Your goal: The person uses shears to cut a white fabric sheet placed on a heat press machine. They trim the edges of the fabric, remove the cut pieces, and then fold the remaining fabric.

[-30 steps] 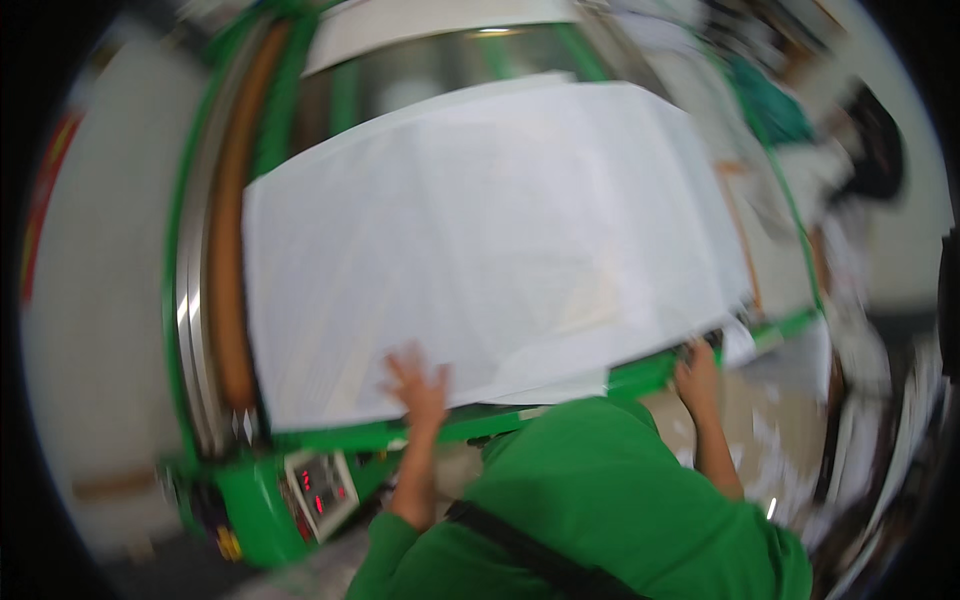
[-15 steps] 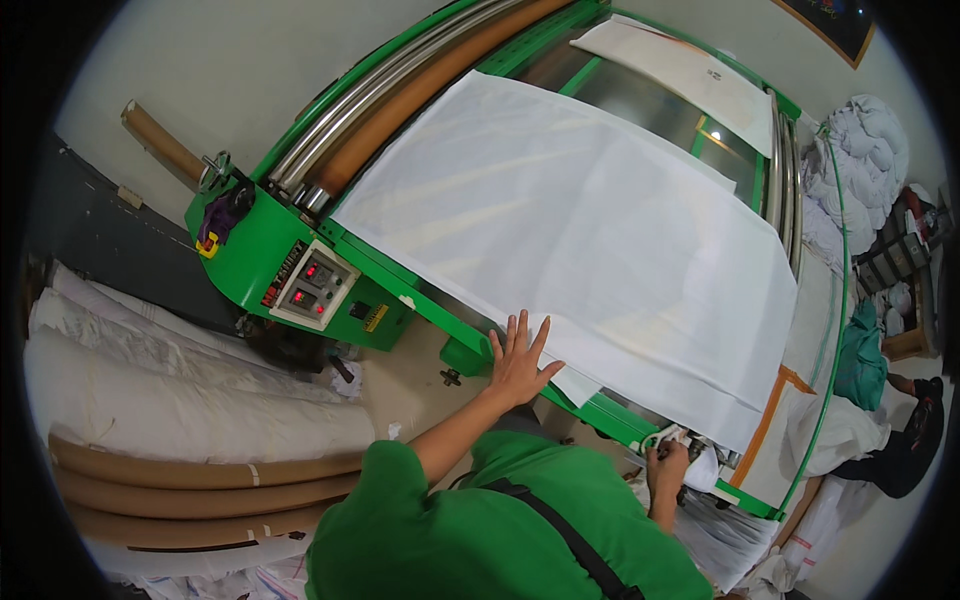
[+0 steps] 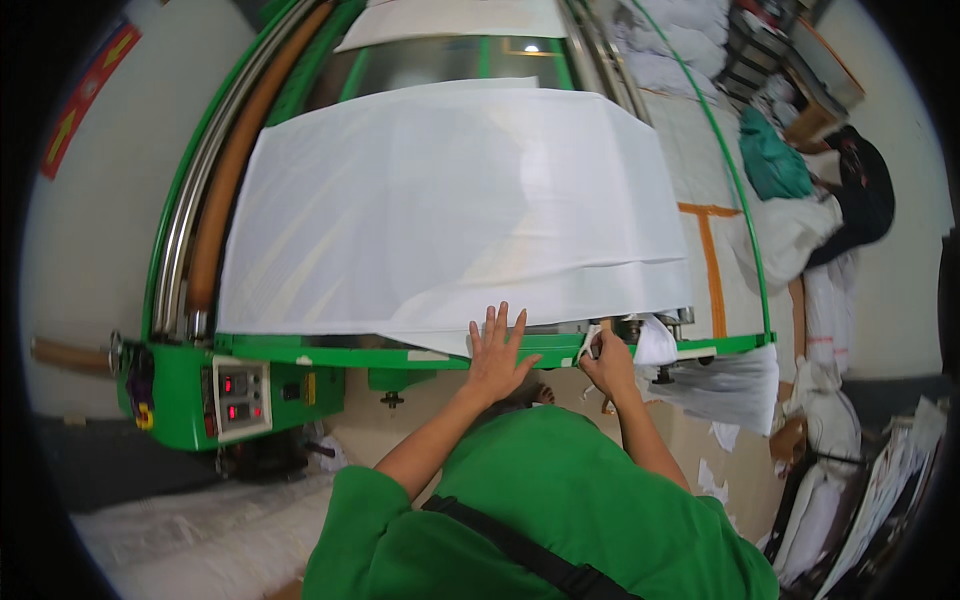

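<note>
Fabric (image 3: 450,210) already lies spread across the green roller machine (image 3: 175,395), creases unsmoothed toward its right; my left hand (image 3: 497,360) splays on its front edge, my right hand (image 3: 608,365) grips something pale (image 3: 590,342), unclear.

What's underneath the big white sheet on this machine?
Pale material shows past the near and far edges of the white sheet; everything else underneath is covered.

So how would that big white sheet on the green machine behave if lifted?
The white sheet would probably sag, since creases ripple its near right side. It's likely light for its size: faint colours seem to show through, suggesting thin material.
</note>
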`<state>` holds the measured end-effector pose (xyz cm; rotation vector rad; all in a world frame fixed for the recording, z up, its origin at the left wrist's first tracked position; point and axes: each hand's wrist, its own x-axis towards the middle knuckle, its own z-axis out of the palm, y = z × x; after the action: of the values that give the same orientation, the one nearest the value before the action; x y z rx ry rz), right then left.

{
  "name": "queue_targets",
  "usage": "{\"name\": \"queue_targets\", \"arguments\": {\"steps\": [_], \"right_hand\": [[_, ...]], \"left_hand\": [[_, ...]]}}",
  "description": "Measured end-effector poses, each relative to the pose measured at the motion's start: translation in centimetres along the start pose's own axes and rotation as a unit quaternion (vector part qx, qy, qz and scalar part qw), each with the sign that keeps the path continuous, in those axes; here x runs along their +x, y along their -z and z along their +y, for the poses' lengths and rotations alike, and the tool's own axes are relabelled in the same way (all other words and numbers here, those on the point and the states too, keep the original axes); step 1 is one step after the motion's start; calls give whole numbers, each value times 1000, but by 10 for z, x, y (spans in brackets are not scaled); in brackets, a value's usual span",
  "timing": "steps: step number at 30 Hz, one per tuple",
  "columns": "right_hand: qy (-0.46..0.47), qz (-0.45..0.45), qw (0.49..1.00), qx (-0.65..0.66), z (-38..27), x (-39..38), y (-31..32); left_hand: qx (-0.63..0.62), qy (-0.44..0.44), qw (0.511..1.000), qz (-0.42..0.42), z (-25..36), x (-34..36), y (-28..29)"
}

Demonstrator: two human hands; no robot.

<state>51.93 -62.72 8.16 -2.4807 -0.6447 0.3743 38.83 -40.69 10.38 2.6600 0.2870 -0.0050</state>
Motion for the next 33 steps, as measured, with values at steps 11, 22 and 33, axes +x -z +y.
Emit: {"name": "queue_targets", "arguments": {"steps": [11,22,33], "right_hand": [[-256,-136,756,587,38,-123,18],[-263,-116,769,571,13,-112,4],[-221,-87,810,537,4,-84,-19]], "left_hand": [[-40,-199,979,-20,1,72,-33],[-55,-278,959,4,4,113,-53],[-137,-233,962,33,10,104,-42]]}}
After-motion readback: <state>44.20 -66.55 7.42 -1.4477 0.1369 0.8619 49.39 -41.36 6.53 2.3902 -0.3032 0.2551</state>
